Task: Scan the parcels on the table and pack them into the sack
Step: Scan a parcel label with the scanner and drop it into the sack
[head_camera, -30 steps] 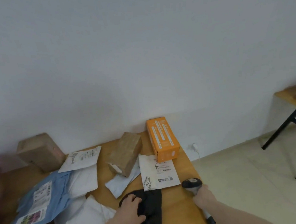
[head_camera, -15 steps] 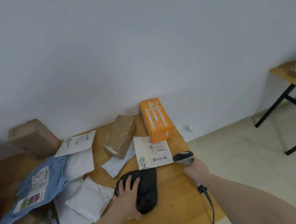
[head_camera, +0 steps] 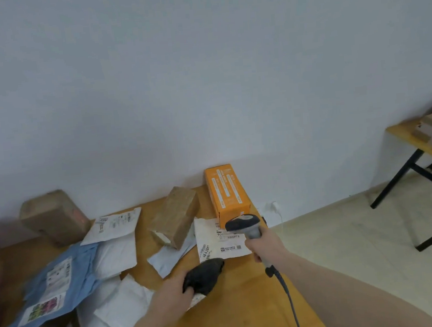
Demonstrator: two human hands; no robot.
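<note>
The light is soft and even, a little dim, with weak shadows along the wall (head_camera: 201,72). Left edge is smeared by motion blur; corners bend from wide-angle distortion.

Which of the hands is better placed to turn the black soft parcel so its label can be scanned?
The left hand: it already grips the black soft plastic parcel. The right hand is occupied holding the grey corded handheld scanner.

Left hand (head_camera: 173,290) grips black parcel (head_camera: 204,275) near table (head_camera: 239,308) front edge; right hand (head_camera: 266,245) holds corded scanner (head_camera: 244,225) over white labelled mailer (head_camera: 218,242); orange box (head_camera: 227,191) at back right corner; blue mailer (head_camera: 55,287) toward left edge.
</note>
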